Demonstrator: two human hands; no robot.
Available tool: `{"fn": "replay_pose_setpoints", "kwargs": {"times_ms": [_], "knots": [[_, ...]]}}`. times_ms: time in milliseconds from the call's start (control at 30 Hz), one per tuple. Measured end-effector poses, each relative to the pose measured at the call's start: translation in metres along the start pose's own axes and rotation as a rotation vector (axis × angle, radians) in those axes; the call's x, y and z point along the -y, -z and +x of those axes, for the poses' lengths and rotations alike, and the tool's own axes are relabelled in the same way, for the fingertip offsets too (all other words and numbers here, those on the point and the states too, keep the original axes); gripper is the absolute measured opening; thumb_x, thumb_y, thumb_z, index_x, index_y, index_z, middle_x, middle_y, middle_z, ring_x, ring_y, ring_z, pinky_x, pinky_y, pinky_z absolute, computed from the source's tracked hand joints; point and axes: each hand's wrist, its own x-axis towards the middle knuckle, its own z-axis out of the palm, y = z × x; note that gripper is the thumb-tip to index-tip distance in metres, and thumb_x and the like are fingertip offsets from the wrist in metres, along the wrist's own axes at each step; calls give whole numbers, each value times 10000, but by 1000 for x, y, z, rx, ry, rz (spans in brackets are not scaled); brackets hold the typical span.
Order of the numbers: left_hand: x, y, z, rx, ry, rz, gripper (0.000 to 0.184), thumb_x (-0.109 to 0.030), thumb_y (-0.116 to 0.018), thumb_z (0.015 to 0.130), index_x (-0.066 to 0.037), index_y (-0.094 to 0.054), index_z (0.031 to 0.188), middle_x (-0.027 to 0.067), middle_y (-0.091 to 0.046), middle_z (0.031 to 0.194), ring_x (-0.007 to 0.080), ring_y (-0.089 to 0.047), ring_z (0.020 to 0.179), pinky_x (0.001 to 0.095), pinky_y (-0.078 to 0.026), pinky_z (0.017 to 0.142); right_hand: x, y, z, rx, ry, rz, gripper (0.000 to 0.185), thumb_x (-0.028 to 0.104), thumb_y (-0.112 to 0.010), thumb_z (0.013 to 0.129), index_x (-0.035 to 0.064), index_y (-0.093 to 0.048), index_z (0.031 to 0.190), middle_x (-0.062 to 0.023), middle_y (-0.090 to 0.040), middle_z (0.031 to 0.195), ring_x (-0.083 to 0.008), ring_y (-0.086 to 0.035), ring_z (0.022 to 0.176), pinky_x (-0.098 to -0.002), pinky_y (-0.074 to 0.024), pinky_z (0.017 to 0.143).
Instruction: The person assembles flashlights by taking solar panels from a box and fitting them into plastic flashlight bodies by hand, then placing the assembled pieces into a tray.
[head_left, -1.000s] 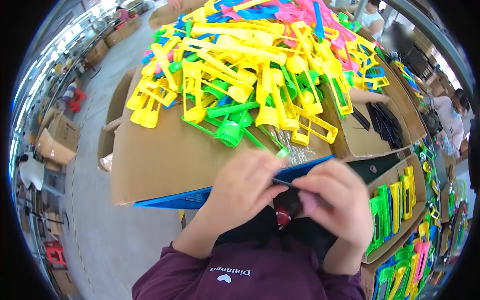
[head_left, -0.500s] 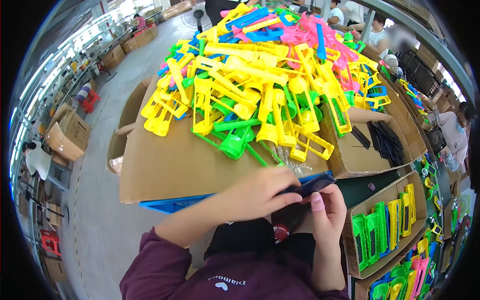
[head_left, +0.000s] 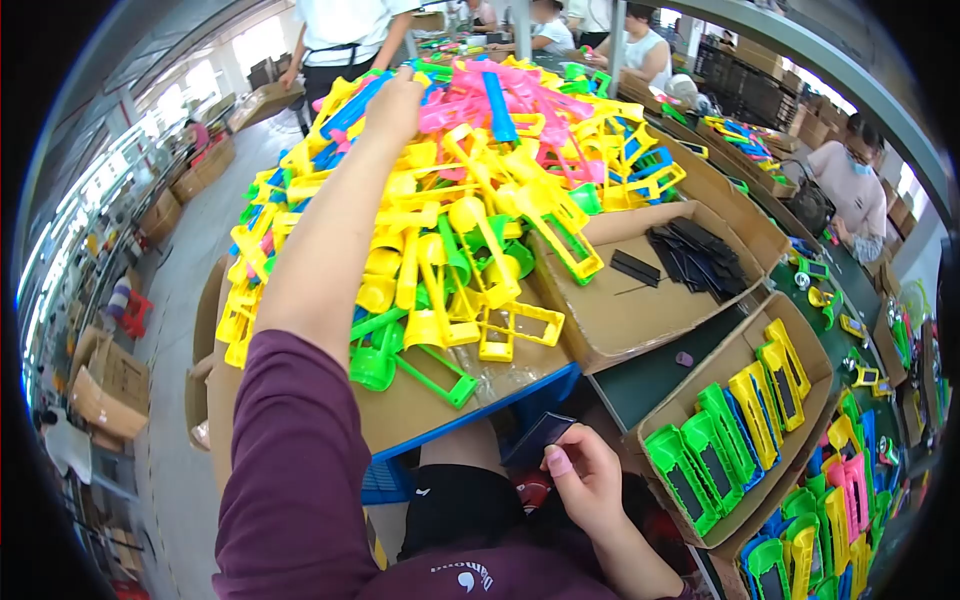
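My left hand point(head_left: 396, 108) reaches far out over the heap of plastic parts point(head_left: 430, 190), at its upper left beside a long blue plastic part point(head_left: 353, 104). The back of the hand faces me and its fingers are mostly hidden, so whether they grip anything does not show. Low in front of my body, my right hand point(head_left: 592, 478) is closed, with thumb and fingers pinching a thin dark rectangular panel point(head_left: 541, 436). The heap mixes yellow, green, pink and blue frame-like pieces with cupped ends.
A cardboard box point(head_left: 600, 335) right of the heap holds black panels point(head_left: 700, 258). Nearer right, another carton point(head_left: 655, 500) has green, yellow and blue parts standing in rows, some with dark panels inside. A person point(head_left: 350, 35) stands behind the heap; another person point(head_left: 845, 185) sits at right.
My left hand has left the dark panel and stretched forward to the far side of the heap. My right hand keeps the panel, now lower and further left. The view has turned right.
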Motion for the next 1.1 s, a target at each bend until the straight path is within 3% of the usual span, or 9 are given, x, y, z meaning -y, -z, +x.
{"fn": "replay_pose_setpoints", "kwargs": {"times_ms": [100, 267, 400, 500, 533, 633, 767, 867, 1100], "knots": [[10, 13, 13, -160, -54, -142, 180, -150, -626, 796, -10, -605, 907, 173, -558, 995, 346, -558, 934, 417, -456, 804, 2, 10, -3, 5, -99, 1, 65, 62, -547, 891, 10, -507, 898, -23, -526, 810, -83, -534, 724, -220, -447, 669], [24, 69, 16, -455, 268, -443, 181, -138, -586, 831, -8, -554, 954, 171, -554, 961, 358, -551, 911, 397, -455, 785, -11, 8, 3, -35, -156, 113, 74, 74, -524, 905, 18, -493, 942, -13, -523, 805, -76, -517, 747, -214, -431, 692], [12, 124, -31, -317, -210, -21, 173, -52, -575, 796, -13, -508, 951, 151, -542, 959, 336, -540, 912, 399, -446, 756, -8, -4, 14, 22, -101, 138, 59, 68, -507, 910, 24, -489, 944, -4, -510, 809, -69, -504, 757, -211, -423, 703], [8, 138, -49, -208, -397, 70, 175, -54, -580, 786, -19, -513, 944, 135, -541, 954, 327, -533, 914, 402, -444, 754, -2, -11, 15, 100, -77, 132, 60, 78, -508, 915, 26, -491, 939, 8, -501, 822, -59, -492, 755, -204, -417, 699], [10, 141, -54, -225, -369, 64, 166, -73, -571, 837, -7, -505, 974, 153, -534, 985, 347, -550, 883, 398, -458, 774, -4, -14, 13, 124, -76, 124, 62, 80, -510, 916, 26, -491, 939, 10, -499, 821, -57, -490, 754, -203, -415, 698], [13, 137, -63, -200, 235, -357, 194, -120, -570, 860, 7, -502, 989, 161, -549, 984, 337, -569, 836, 387, -466, 760, -6, -21, 6, 144, -75, 109, 74, 58, -547, 892, -1, -510, 918, 0, -494, 783, -56, -471, 718, -202, -414, 660], [14, 143, -61, -276, -44, -68, 290, -202, -596, 858, -1, -486, 1034, 182, -589, 953, 334, -598, 823, 370, -474, 728, 1, -21, -3, 156, -125, 147, 64, 52, -543, 892, 0, -511, 911, -4, -492, 770, -62, -480, 706, -202, -417, 654], [-2, 147, -67, -226, 116, -52, 304, -207, -664, 788, 15, -547, 960, 188, -598, 879, 362, -592, 820, 416, -466, 715, 3, -18, -9, 142, -170, 148, 62, 49, -541, 892, -2, -513, 912, -7, -498, 770, -65, -490, 704, -204, -422, 651], [15, 166, -94, 132, 167, 69, 373, -355, -703, 745, -8, -648, 871, 155, -611, 799, 310, -606, 768, 391, -457, 666, -1, -12, -22, 134, -236, 105, 65, 60, -553, 888, 5, -528, 911, -2, -519, 772, -64, -501, 707, -205, -429, 651]]}}
